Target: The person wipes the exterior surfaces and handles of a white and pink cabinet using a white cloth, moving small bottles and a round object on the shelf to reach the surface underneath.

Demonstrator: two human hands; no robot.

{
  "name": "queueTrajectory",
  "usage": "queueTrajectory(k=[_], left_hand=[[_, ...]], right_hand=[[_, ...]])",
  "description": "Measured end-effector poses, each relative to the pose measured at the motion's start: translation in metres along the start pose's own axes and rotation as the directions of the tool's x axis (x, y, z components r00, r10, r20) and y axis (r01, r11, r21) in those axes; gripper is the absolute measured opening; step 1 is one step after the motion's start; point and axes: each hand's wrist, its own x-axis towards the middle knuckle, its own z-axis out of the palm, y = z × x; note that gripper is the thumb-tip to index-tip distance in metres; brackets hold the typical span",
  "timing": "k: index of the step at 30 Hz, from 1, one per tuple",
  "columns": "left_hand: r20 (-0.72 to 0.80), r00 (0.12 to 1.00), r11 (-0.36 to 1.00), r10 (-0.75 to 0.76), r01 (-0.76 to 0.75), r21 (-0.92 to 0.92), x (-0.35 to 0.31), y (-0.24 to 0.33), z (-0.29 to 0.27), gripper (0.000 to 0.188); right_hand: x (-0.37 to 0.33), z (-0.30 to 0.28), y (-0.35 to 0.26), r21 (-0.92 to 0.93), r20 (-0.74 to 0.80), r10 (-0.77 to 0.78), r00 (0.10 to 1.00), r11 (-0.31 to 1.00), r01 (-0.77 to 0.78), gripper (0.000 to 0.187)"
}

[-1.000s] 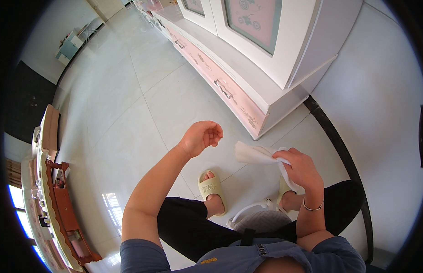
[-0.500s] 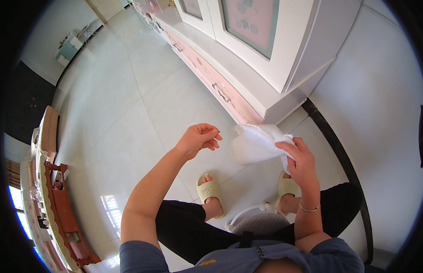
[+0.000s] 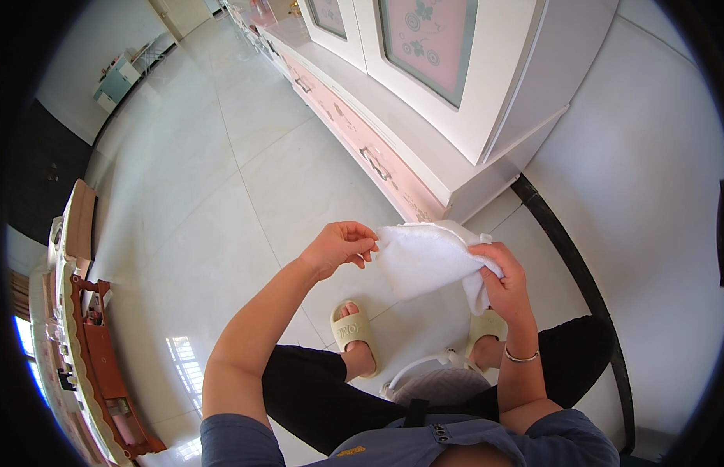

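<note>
A white cloth (image 3: 424,261), soft and fuzzy with a rough upper edge, hangs in front of me above the floor. My right hand (image 3: 502,274) grips its bunched right end between thumb and fingers, and a fold dangles below that hand. At the opposite edge is my left hand (image 3: 342,249), its thumb and fingertips drawn together in a pinch. Those fingertips meet the cloth's left corner; whether cloth or something tiny is between them is too small to make out.
A white cabinet (image 3: 494,101) with a pink drawer front (image 3: 362,148) stands ahead. My feet in pale yellow slippers (image 3: 352,331) rest on the tiled floor, a grey padded seat (image 3: 440,387) under me. A reddish-brown dressing table (image 3: 109,366) is at left, a white wall (image 3: 658,233) at right.
The cloth has shifted left and slightly down with my right hand, spreading out flatter. Its left edge now reaches the fingertips of my left hand, which were apart from it before.
</note>
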Motion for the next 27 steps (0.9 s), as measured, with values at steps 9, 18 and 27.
queueTrajectory(k=[9,18,27], left_hand=[[-0.012,0.998,0.998,0.057,-0.057,-0.001,-0.002,0.002,0.001,0.013],[-0.021,1.000,0.994,0.020,-0.018,0.110,-0.006,0.008,0.002,0.016],[0.132,0.986,0.784,-0.099,-0.005,0.621,-0.014,0.017,-0.056,0.020]], right_hand=[[-0.003,0.000,0.005,0.123,0.033,0.161,0.986,0.979,-0.164,0.034],[-0.001,0.004,0.004,0.155,0.051,0.233,0.971,0.959,-0.239,0.033],[0.002,0.003,0.005,-0.003,0.104,0.133,0.986,0.991,-0.134,0.034]])
